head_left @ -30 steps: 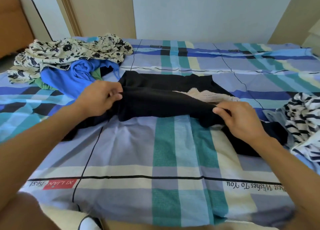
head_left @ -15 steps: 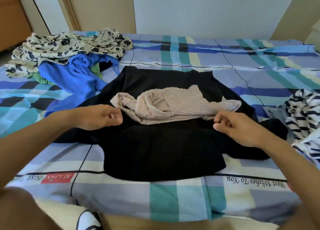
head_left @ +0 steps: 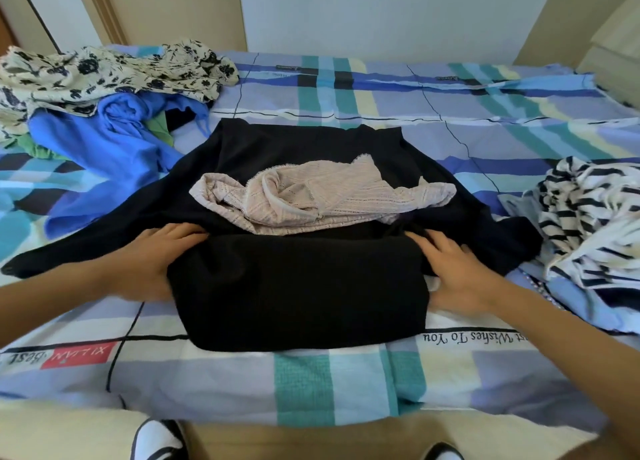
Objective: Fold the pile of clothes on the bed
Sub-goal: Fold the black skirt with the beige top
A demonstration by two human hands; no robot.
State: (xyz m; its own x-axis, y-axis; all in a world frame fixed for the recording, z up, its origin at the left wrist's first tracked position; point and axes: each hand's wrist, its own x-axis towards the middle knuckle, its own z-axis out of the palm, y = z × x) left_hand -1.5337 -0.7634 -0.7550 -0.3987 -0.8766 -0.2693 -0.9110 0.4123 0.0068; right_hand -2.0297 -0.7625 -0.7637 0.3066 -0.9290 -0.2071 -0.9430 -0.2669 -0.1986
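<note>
Squarely mid-bed lies the black top, neck toward 12 o'clock and sleeves out toward 9 and 3. Its near hem appears doubled into a band whose long axis runs 9 to 3. A crumpled lace top sits on it, just at 12 o'clock from that band. The left hand rests at the band's 9 o'clock end, fingers straight and thumb hidden by cloth. The right hand rests at the 3 o'clock end, fingers spread flat. Both hands are equally near, so a fold toward 12 would probably meet the lace top. A heap of clothes waits at 10 o'clock and a striped garment at 3.
</note>
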